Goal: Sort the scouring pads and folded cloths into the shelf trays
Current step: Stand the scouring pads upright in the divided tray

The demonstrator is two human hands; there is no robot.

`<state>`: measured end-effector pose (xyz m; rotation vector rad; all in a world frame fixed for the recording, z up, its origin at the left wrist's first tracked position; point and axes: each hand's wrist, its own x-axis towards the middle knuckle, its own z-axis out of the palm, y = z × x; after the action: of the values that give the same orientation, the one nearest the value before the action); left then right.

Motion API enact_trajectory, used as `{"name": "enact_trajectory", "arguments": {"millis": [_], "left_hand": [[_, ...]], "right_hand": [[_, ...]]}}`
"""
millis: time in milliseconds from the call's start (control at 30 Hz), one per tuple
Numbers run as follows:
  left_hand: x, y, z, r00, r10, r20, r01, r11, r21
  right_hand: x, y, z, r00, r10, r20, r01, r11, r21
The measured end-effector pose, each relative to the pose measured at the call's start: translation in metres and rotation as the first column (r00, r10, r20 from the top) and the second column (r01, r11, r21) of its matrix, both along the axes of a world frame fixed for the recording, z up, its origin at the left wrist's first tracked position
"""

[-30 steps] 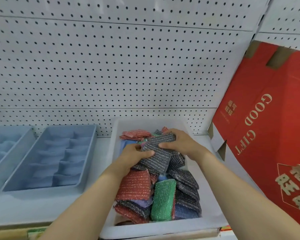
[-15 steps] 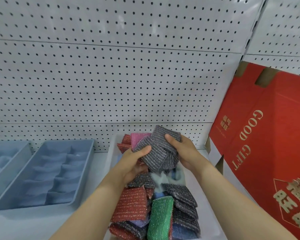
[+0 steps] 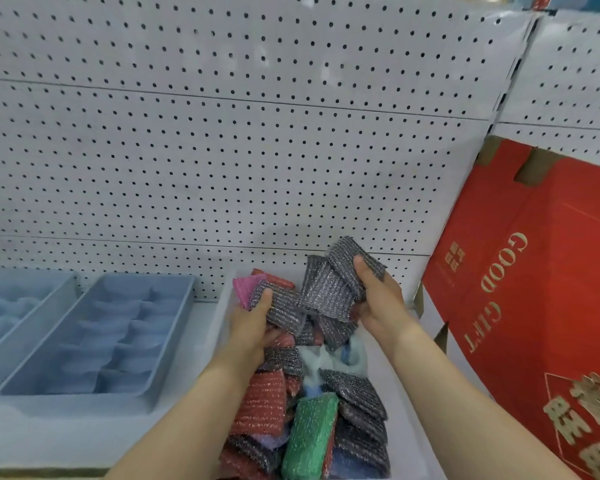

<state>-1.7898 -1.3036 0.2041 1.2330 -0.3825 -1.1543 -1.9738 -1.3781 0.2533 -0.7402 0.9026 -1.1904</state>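
Since a second ago, pads raised out of white bin [image 3: 413, 445], split between hands. Now left hand [image 3: 253, 323] grips one grey scouring pad [image 3: 283, 306]; right hand [image 3: 378, 299] clutches grey bunch [image 3: 329, 284]. Rest of pile [image 3: 312, 434] in bin; blue divided tray [image 3: 94, 337] shows none. Sorting barely begun.

The white bin [image 3: 402, 420] and its lowest pads run off the frame at 6 o'clock, the far-left blue tray [image 3: 25, 336] is cut at 9 o'clock, the red box [image 3: 534, 306] at 3 o'clock, and the left hand [image 3: 253, 323] and right hand [image 3: 381, 306] have most fingers hidden behind the grey pads [image 3: 329, 289] they grip.
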Motion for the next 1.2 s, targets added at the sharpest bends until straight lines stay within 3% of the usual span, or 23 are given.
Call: {"name": "enact_trajectory", "arguments": {"millis": [133, 233, 333, 500, 767, 1067, 1200], "left_hand": [[-0.017, 0.008, 0.015, 0.972, -0.201, -0.118, 0.191, 0.977, -0.091], [-0.024, 0.014, 0.023, 0.941, -0.334, -0.056, 0.321, 0.933, -0.165], [-0.019, 0.018, 0.019, 0.940, -0.339, 0.026, 0.339, 0.926, -0.165], [0.006, 0.019, 0.015, 0.979, -0.204, 0.007, 0.204, 0.973, -0.112], [0.083, 0.023, 0.024, 0.997, -0.024, -0.071, 0.014, 0.991, -0.136], [0.278, 0.054, 0.026, 0.967, 0.227, -0.112, -0.243, 0.957, -0.156], [0.360, 0.068, 0.008, 0.944, 0.296, -0.144, -0.312, 0.945, -0.099]], "right_hand": [[0.022, 0.009, -0.012, 0.987, 0.085, -0.136, -0.087, 0.996, -0.006], [0.032, 0.010, -0.024, 0.980, 0.085, -0.181, -0.091, 0.996, -0.022], [0.041, 0.012, -0.028, 0.962, 0.155, -0.224, -0.161, 0.987, -0.007], [0.055, 0.018, -0.019, 0.927, 0.307, -0.213, -0.313, 0.950, 0.008], [0.113, 0.015, -0.003, 0.938, 0.144, -0.317, -0.179, 0.980, -0.084], [0.295, 0.027, -0.018, 0.965, 0.164, -0.204, -0.165, 0.986, 0.013], [0.374, 0.031, -0.053, 0.939, 0.125, -0.322, -0.121, 0.992, 0.031]]}}
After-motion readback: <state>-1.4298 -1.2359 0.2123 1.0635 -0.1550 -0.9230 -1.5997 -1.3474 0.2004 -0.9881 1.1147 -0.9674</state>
